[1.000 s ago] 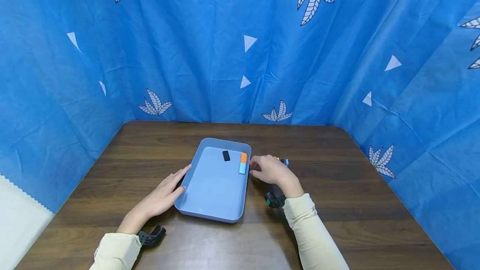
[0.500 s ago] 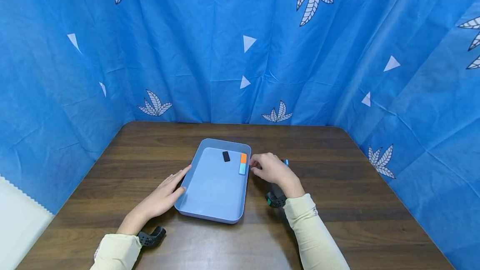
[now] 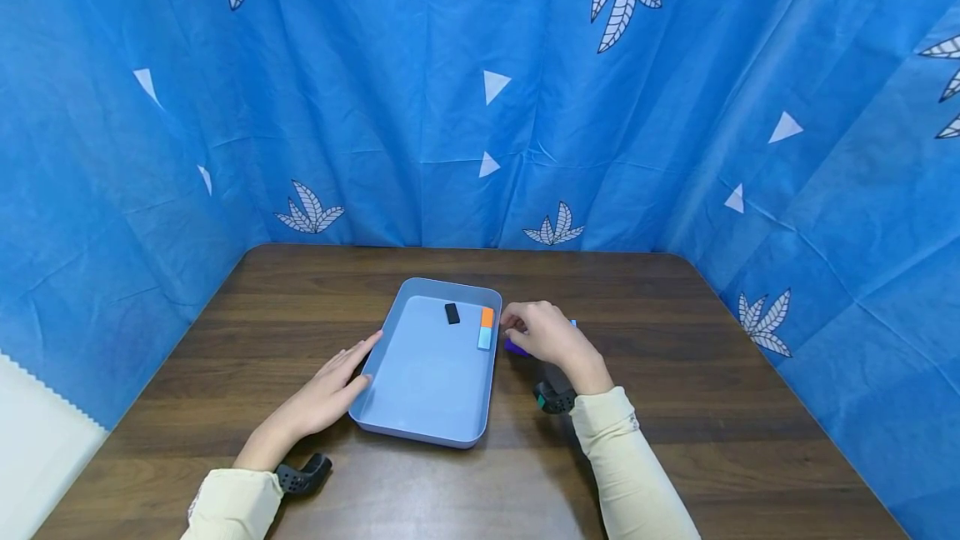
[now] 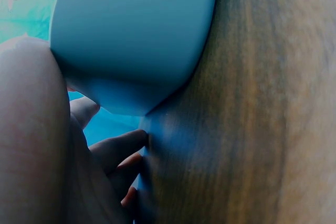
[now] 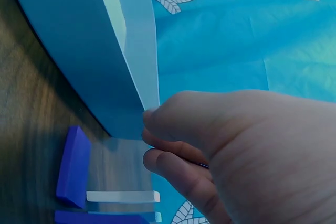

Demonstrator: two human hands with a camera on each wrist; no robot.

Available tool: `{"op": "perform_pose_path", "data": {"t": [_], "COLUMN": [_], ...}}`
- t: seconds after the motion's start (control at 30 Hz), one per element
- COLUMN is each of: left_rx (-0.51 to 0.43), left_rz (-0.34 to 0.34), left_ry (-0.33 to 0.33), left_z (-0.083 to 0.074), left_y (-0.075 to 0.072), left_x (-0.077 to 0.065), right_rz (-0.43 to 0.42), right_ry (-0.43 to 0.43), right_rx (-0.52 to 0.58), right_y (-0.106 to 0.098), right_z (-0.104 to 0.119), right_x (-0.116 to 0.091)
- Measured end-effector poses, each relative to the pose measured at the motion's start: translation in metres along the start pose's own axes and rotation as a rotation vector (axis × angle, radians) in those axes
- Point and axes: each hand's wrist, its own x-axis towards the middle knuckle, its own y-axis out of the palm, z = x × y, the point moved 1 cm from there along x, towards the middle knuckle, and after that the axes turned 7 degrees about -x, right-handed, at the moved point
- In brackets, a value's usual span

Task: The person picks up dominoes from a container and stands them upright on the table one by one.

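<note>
A shallow blue-grey tray (image 3: 427,382) lies on the table. My left hand (image 3: 322,394) rests against its left side, fingers stretched out along the wall. In the left wrist view the thumb lies by the tray wall (image 4: 136,24). My right hand (image 3: 547,332) hovers just outside the tray's right wall, its fingers loosely bent with no thing visible between them. Below it is a purple rectangular block (image 3: 515,347), partly covered by the hand. The right wrist view has this purple block (image 5: 73,167) beside a white block (image 5: 123,196) and another purple piece (image 5: 100,217).
Inside the tray are a black block (image 3: 452,312), an orange block (image 3: 487,317) and a light blue block (image 3: 484,338) along the right wall. A blue bit (image 3: 573,322) peeks out behind my right hand. A blue curtain (image 3: 420,107) hangs around the wooden table (image 3: 675,407).
My right hand has shifted slightly up and to the right. The purple block now shows beneath it, and the yellow bit behind the hand is hidden. My left hand and the tray stay put.
</note>
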Motion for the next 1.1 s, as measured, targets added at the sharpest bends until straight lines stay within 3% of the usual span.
{"op": "perform_pose_path", "data": {"t": [0.57, 0.9, 1.1], "left_rx": [0.0, 0.001, -0.004], "left_rz": [0.001, 0.001, -0.004], "left_ry": [-0.011, -0.015, 0.015], "left_z": [-0.001, -0.001, -0.002], "left_y": [0.001, 0.001, 0.001], "left_x": [0.0, -0.001, -0.001], "right_rz": [-0.034, 0.028, 0.073], "right_ry": [0.001, 0.032, 0.037], "right_rx": [0.046, 0.02, -0.03], "right_y": [-0.017, -0.007, 0.001], "right_z": [-0.016, -0.004, 0.003], "right_x": [-0.007, -0.005, -0.002]}}
